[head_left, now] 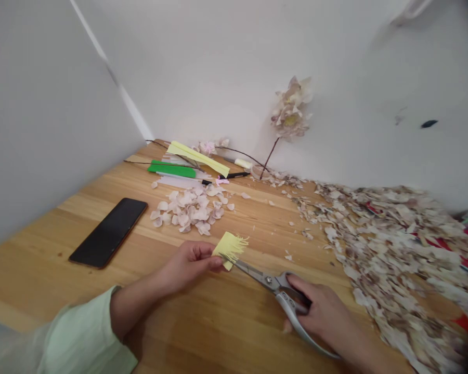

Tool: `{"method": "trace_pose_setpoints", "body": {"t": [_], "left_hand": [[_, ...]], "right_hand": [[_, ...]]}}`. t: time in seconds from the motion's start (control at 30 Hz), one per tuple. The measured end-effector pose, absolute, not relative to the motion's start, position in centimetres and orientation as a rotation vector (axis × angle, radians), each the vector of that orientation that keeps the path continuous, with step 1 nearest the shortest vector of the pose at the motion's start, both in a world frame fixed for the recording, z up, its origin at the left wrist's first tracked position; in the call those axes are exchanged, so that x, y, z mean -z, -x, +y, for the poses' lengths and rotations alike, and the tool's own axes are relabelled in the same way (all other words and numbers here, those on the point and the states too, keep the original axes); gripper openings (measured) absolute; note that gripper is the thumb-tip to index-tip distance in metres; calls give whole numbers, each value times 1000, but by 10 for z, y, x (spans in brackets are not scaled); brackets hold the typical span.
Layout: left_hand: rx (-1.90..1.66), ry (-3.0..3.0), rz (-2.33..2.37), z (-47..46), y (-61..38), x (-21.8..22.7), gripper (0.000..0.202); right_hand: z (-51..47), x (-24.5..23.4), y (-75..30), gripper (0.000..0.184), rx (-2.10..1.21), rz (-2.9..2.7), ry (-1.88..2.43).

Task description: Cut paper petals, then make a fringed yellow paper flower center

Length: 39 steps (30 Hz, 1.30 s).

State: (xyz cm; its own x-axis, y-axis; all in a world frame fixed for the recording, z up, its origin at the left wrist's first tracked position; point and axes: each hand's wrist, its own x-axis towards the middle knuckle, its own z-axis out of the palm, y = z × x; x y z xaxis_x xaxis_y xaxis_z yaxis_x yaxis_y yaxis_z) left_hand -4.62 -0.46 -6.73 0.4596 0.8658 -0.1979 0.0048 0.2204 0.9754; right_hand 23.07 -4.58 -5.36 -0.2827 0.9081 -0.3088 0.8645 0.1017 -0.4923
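My left hand point(187, 264) pinches a small piece of yellow paper point(229, 247) whose far edge is cut into a fine fringe. My right hand point(327, 318) grips the handles of silver scissors point(271, 284), fingers through the loops. The blades point up and left and meet the lower edge of the yellow paper. Both hands hover just above the wooden table point(203, 332).
A black phone point(109, 231) lies at the left. A small pile of pale petals point(191, 209) sits behind the hands, with green and yellow paper strips point(187, 161) and a black pen point(232, 175) beyond. A paper flower point(292, 110) leans on the wall. A large heap of scraps point(398, 249) fills the right.
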Motion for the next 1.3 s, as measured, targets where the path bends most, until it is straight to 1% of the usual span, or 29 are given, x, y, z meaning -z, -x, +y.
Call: {"method": "trace_pose_setpoints", "body": {"t": [0.27,0.4,0.53,0.7,0.97,1.13,1.3], "left_hand": [[-709,-1187,921,-5,46,68,27],[-711,-1168,908,-4,46,68,29],[-698,-1157,887,-4,46,66,29],[-656,-1137,869,-5,46,66,26],[-646,-1118,884,-6,47,67,27],[-651,-1106,862,-6,46,65,28],[-656,-1102,845,-6,46,64,26]], "right_hand": [[-44,53,-234,24,-986,-2242,1828],[-44,56,-235,21,-996,-2230,1805],[-43,58,-236,22,-979,-2234,1810],[-43,55,-235,17,-1080,-2195,1809],[-43,59,-239,22,-1016,-2238,1810],[-42,57,-236,18,-1023,-2240,1804],[-43,57,-237,20,-1039,-2239,1800]]}}
